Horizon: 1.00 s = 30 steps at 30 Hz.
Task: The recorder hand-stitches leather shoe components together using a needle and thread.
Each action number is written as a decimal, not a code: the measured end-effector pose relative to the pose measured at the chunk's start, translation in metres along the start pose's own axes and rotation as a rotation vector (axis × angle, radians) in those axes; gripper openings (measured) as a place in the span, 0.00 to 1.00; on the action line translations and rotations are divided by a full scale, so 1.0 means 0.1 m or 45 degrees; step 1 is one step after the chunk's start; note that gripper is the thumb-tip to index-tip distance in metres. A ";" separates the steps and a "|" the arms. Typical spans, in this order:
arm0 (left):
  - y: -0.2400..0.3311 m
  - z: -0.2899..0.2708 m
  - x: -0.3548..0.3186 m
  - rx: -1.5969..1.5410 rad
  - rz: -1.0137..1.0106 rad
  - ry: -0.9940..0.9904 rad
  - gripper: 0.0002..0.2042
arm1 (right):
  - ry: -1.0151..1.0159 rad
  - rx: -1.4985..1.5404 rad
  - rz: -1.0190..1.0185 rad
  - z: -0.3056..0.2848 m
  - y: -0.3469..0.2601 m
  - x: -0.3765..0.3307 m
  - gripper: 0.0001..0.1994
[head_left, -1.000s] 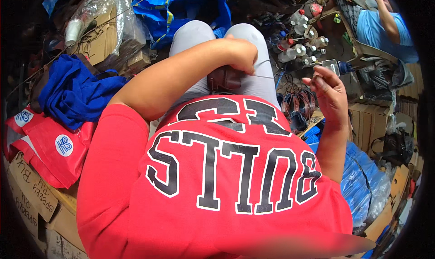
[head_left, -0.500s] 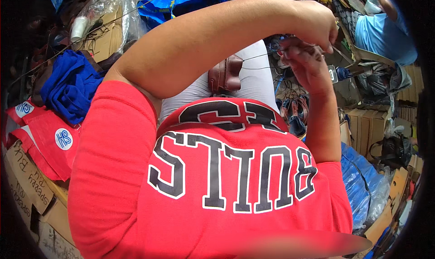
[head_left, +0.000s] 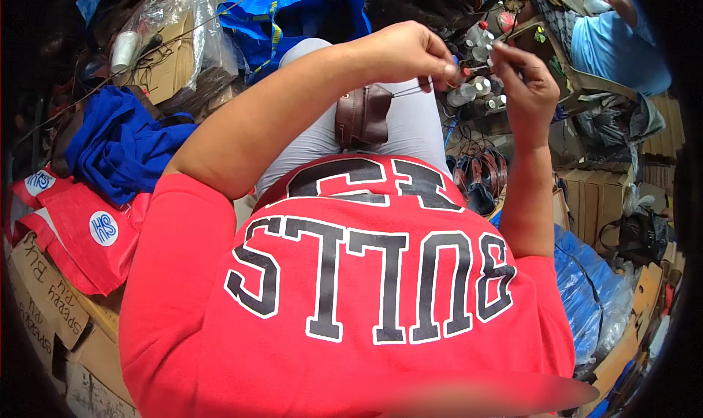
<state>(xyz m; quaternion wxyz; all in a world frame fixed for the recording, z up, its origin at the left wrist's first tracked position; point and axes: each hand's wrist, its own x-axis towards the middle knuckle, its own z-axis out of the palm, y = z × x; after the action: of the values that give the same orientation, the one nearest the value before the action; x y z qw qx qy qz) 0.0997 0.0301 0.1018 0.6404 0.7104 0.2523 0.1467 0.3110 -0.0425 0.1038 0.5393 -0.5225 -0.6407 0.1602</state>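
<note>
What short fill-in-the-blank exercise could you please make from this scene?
1. Dark thread runs from the leather piece, coloured ____, toward the left hand.
2. Of the left hand and the right hand, the one farther from that piece is the ____.
3. The open bag beyond the legs is coloured ____.
Missing words: brown; right; blue.

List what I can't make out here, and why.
All in the head view:
Dark thread: its end past the left hand, too thin against the clutter.
Right hand: anything between its fingertips, too small.
Brown leather piece: its underside, facing away.
Blue bag: its inside, lost in shadow.
Person in light blue: partly cut off by the dark rim.
</note>
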 end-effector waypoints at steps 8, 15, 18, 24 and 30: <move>-0.11 0.05 0.25 -1.241 0.386 0.478 0.07 | 0.002 0.304 -0.180 0.48 -0.10 0.08 0.10; -0.24 -0.49 -0.41 -1.345 0.495 -0.312 0.10 | -0.019 2.086 0.884 0.14 0.30 -0.72 0.19; 0.00 -0.37 -0.86 0.740 0.391 0.591 0.09 | -0.313 2.150 0.687 0.12 0.24 -0.43 0.21; -0.03 -1.13 -1.38 2.101 0.249 0.442 0.17 | -1.095 -0.243 0.505 1.02 0.02 -0.46 0.20; -0.25 -1.76 -1.61 2.131 0.271 0.468 0.16 | -1.118 -0.362 0.355 1.39 -0.30 -0.40 0.20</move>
<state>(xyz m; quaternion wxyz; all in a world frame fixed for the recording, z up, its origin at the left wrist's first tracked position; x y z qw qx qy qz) -0.1316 0.0901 0.1198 -0.1617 0.9334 0.3090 0.0845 0.1718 -0.0381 0.0546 0.1142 -0.5549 -0.7473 0.3473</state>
